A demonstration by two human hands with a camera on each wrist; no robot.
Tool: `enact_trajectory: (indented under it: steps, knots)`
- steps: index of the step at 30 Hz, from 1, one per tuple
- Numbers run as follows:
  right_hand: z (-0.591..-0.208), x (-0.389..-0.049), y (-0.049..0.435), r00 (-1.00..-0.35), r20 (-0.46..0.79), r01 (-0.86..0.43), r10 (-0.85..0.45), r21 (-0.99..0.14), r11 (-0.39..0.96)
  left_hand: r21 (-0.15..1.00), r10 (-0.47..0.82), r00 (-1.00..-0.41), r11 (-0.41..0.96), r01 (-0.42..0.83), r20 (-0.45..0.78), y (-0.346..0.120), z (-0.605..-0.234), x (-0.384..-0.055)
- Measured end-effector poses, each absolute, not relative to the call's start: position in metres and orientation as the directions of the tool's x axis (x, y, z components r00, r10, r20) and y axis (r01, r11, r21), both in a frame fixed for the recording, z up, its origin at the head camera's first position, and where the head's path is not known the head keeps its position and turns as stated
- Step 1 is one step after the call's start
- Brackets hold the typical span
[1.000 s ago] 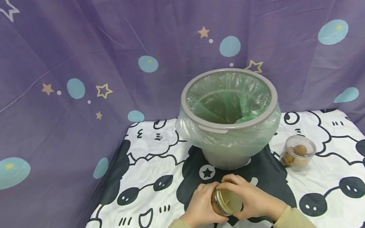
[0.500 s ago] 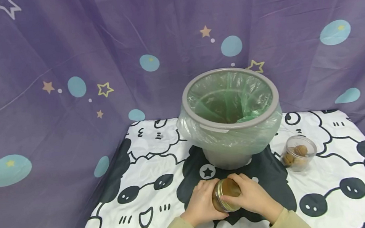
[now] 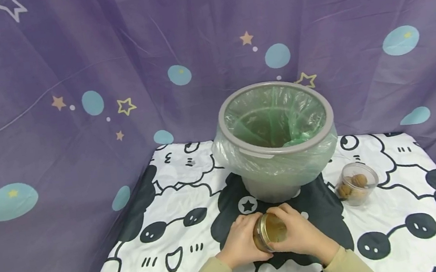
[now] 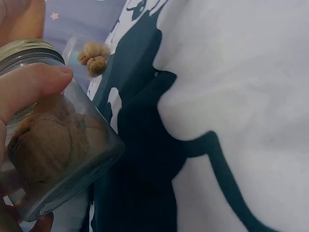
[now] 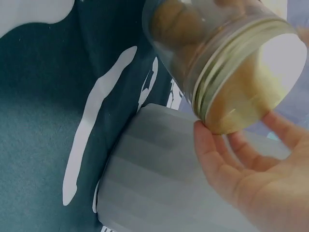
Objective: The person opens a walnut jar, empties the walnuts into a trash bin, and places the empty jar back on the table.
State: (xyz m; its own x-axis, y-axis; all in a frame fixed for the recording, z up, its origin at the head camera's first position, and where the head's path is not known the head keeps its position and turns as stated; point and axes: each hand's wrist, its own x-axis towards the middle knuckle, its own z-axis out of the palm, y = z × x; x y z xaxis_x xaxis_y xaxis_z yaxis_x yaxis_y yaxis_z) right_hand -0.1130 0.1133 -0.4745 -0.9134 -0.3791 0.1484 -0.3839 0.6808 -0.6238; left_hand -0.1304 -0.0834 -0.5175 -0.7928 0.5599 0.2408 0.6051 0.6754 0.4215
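The left hand [image 3: 240, 242] is curling round the body of a clear jar [image 4: 79, 166], while the right hand [image 3: 299, 233] is pinching the rim of its gold lid [image 5: 256, 82] with thumb and fingertips. The jar is lying tilted between the two hands, just in front of the bin [image 3: 268, 190], its lid sitting on and facing the right hand. It is probably weighing moderately with walnuts [image 4: 48, 142] inside; the wall is looking stiff and smooth, likely slippery, and breakable if it is glass, which I cannot tell. The body is offering the firmest hold, the ridged lid edge the best bite for fingertips. Counting up, one jar, one lid, one bin with one green bag [image 3: 284, 166] lining it, and one open tub [image 3: 369, 186] are showing on the cloth-covered bench [image 3: 202, 266] or above it. At least three walnuts are resting in the tub; those in the jar are overlapping too much to count.
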Motion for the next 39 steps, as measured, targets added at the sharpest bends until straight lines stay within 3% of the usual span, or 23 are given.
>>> enact_trajectory:
  steps: [4, 10, 16, 26, 32, 39]
  knots:
    - [-0.4741, -0.1145, 0.1174, -0.845, 0.219, -0.511, -0.488, -0.600, 0.616, 0.435, 0.563, -0.792, 0.667, 0.605, 0.237, -0.0847, -0.5174, -0.1309]
    - [-0.4742, -0.1158, 0.1193, -0.815, 0.247, -0.553, -0.525, -0.604, 0.574, 0.439, 0.555, -0.798, 0.672, 0.597, 0.236, -0.0856, -0.5137, -0.1307]
    - [-0.4751, -0.1167, 0.1199, -0.832, 0.234, -0.526, -0.504, -0.621, 0.580, 0.443, 0.557, -0.801, 0.675, 0.590, 0.218, -0.0838, -0.5112, -0.1307]
    - [-0.4722, -0.1152, 0.1184, -0.906, 0.143, -0.401, -0.398, -0.591, 0.701, 0.411, 0.557, -0.800, 0.691, 0.595, 0.222, -0.0819, -0.5108, -0.1301]
    - [-0.4698, -0.1139, 0.1170, -0.908, 0.117, -0.388, -0.402, -0.598, 0.701, 0.419, 0.555, -0.805, 0.693, 0.587, 0.209, -0.0809, -0.5109, -0.1304]
    - [-0.4696, -0.1129, 0.1165, -0.884, 0.176, -0.452, -0.433, -0.561, 0.694, 0.443, 0.556, -0.809, 0.687, 0.576, 0.190, -0.0806, -0.5108, -0.1290]
